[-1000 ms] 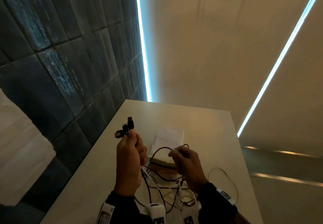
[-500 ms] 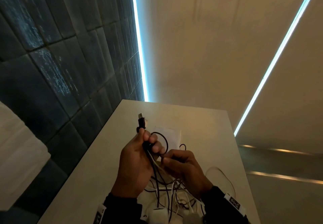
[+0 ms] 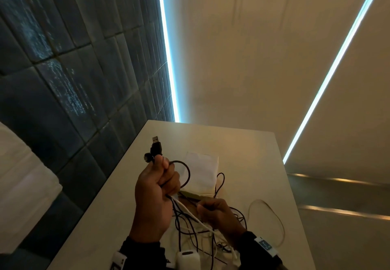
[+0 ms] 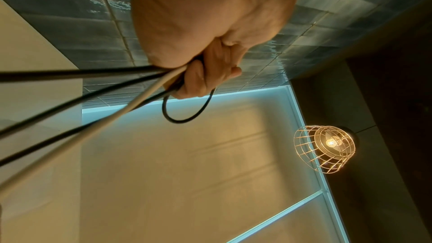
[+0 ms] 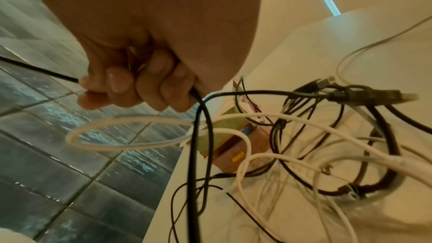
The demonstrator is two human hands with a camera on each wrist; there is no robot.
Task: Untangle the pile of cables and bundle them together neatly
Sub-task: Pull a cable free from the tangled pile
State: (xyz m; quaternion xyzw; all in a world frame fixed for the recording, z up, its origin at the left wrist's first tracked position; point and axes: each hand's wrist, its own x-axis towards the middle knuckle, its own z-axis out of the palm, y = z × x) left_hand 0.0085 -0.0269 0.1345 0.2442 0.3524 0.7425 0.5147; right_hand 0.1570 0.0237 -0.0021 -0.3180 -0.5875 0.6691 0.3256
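My left hand [image 3: 157, 187] is raised above the table and grips several cable ends in a fist. A black USB plug [image 3: 155, 145] sticks up above the thumb, and a small black cable loop [image 3: 184, 173] curls out to the right of the fingers. In the left wrist view black strands and a white cable [image 4: 131, 106] run down out of that fist. My right hand [image 3: 213, 211] sits lower and grips a black cable [image 5: 198, 136] that hangs down from it. Below both hands a tangled pile of black and white cables [image 3: 202, 236] lies on the table.
The pale table [image 3: 249, 155] runs along a dark tiled wall [image 3: 73, 92] on the left. A white paper [image 3: 202, 170] on a small box [image 5: 236, 147] lies behind the pile. A thin white cable loop [image 3: 274, 217] spreads to the right. A white charger [image 3: 187, 259] sits at the near edge.
My right hand has moved down and away from the left hand, drawing the black cable with it. My left hand stays raised with the plugs, and the small black loop remains by its fingers.
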